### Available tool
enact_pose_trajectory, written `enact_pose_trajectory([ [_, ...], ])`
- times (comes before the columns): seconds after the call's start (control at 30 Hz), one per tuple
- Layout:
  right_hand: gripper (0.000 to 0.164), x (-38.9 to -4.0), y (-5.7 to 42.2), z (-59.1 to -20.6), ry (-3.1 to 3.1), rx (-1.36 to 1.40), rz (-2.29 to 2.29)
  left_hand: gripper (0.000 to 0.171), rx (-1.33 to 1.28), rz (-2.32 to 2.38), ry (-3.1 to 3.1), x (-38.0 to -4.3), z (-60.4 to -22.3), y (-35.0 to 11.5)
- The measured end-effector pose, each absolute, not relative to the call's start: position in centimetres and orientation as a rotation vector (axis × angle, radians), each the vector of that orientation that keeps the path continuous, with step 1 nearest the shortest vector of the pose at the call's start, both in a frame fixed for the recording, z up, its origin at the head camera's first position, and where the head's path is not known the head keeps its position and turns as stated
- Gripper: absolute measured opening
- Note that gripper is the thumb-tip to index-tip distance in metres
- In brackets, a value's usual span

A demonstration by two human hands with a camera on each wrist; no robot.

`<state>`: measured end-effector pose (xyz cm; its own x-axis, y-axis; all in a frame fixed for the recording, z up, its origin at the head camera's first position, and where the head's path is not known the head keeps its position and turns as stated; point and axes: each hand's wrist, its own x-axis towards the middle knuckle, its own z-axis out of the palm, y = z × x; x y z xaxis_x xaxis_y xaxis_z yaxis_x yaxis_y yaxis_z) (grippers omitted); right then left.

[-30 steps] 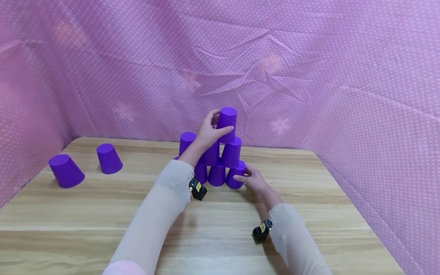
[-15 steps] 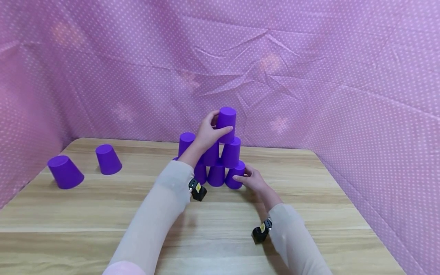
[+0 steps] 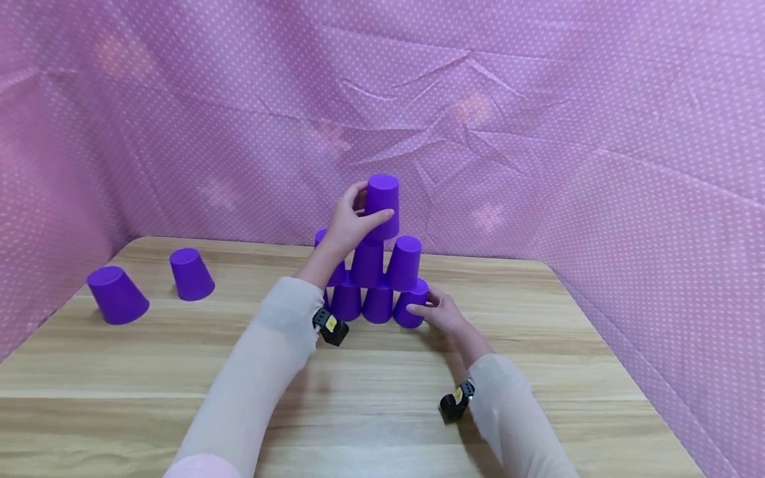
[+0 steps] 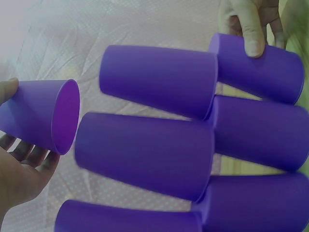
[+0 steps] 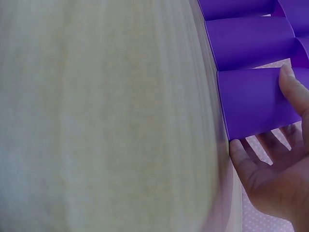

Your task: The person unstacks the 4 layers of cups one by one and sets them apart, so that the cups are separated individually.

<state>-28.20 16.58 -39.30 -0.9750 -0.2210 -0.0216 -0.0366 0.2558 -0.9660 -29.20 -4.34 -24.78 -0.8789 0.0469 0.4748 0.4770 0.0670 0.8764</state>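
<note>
My left hand [image 3: 351,222] grips an upside-down purple cup [image 3: 384,196], thumb on the near side and fingers behind. A gap separates its rim from the second-row cups in the left wrist view. Below it stands a stack of upside-down purple cups in two rows. The upper row includes a middle cup [image 3: 367,264] and a right cup [image 3: 404,262]; my left forearm partly covers the left end. My right hand [image 3: 447,315] holds the lower row's rightmost cup [image 5: 258,101] between thumb and fingers, with that cup standing on the table.
Two more upside-down purple cups, a nearer one [image 3: 117,297] and a farther one [image 3: 191,275], stand apart at the table's left. Pink dotted cloth [image 3: 538,133] hangs behind and around the wooden table [image 3: 382,411].
My left hand has lifted its cup off the upper row and shifted it slightly left. The right hand and the rest of the stack look unmoved.
</note>
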Motion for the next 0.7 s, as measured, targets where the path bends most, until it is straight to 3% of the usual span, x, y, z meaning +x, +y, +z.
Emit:
enact_pose_trajectory([
  [0.43,0.051,-28.8,16.8,-40.3,2.362,-0.226,-1.831,0.054,-0.443,-1.871,-1.877,-28.2,-22.9,-8.2],
  [0.7,0.051,-27.4,16.5,-38.4,2.370,-0.247,-1.799,0.054,-0.371,-1.846,-1.832,-27.8,-23.1,-10.3],
])
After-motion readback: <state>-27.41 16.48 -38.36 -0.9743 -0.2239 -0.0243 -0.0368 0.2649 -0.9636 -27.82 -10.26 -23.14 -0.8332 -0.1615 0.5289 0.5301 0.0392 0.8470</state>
